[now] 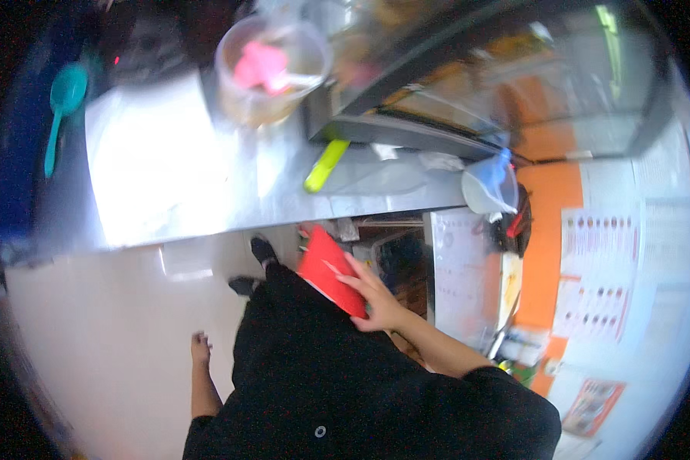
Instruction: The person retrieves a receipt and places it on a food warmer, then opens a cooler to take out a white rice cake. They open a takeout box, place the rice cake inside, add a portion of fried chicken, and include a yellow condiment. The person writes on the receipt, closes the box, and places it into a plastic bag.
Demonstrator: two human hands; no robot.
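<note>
Head view, tub (pixel 257 112), teal scoop (pixel 68 93), red object (pixel 330 274) held

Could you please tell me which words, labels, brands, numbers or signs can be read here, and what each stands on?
None can be read.
White wall posters: printing too small and blurred.
Red-edged poster: too blurred.
Red object in the right hand: only a blurred pale mark, no legible text.

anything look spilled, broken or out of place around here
Nothing looks plainly spilled or broken, though blur hides detail. Slightly odd: the lime-green item lies at a slant to the front edge of the counter rather than lined up with it. The red item in the right hand shows no clear damage.
</note>
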